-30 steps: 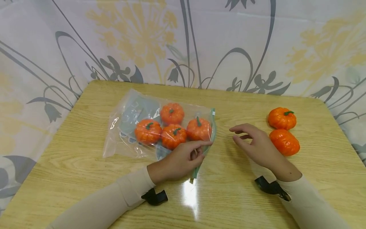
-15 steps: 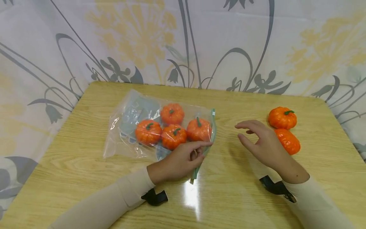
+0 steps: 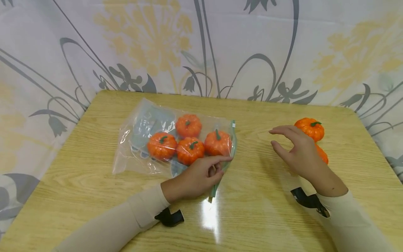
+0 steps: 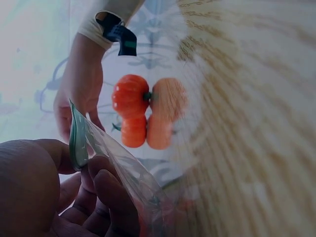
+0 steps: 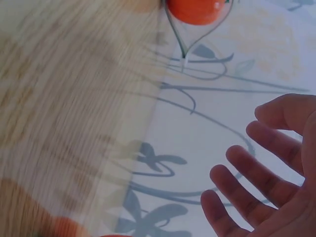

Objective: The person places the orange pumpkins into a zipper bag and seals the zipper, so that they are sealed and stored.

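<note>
A clear zip bag with a green zip edge lies flat on the table. Inside it are several small orange toy pumpkins with green stems. My left hand pinches the near part of the zip edge, and the left wrist view shows thumb and fingers on the green strip. The bag's mouth is parted in the right wrist view. To the right, my right hand hovers with spread, slightly bent fingers and holds nothing. Just beyond it sit two loose pumpkins, one upright and one partly hidden.
A wood-grain table bears everything, and its glossy top reflects light. Behind it hangs a pale flower-patterned cloth. A light blue print shows on the bag's left part.
My right hand has moved right and slightly farther from me, toward the loose pumpkins, and now covers more of them. My left hand and the bag have stayed in place.
</note>
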The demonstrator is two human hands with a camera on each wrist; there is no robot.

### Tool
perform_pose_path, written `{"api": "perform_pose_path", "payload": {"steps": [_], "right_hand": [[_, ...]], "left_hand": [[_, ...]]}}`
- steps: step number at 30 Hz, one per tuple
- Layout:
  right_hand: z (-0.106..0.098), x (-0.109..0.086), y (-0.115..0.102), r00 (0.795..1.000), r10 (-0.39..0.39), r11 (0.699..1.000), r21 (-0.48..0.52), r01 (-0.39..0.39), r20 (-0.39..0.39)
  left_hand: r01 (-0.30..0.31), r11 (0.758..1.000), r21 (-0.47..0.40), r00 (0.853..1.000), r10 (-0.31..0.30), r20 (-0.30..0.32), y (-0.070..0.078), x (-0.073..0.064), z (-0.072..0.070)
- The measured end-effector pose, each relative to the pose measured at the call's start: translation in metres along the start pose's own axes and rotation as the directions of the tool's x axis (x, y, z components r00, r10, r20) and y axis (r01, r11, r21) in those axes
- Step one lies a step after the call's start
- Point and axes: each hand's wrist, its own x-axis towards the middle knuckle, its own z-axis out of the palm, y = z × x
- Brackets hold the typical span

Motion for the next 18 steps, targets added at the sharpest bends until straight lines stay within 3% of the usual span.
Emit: {"api": "perform_pose_path", "payload": {"steps": [8, 18], "right_hand": [[-0.009, 0.002, 0.006, 0.997, 0.058, 0.997, -0.052, -0.055, 0.046], [-0.013, 0.002, 0.009, 0.994, 0.091, 0.996, -0.027, -0.089, 0.066]], "left_hand": [[0.006, 1.000, -0.004, 1.000, -0.006, 0.005, 0.000, 0.000, -0.001], [0.005, 1.000, -0.001, 1.000, -0.005, 0.013, -0.001, 0.000, -0.001]]}}
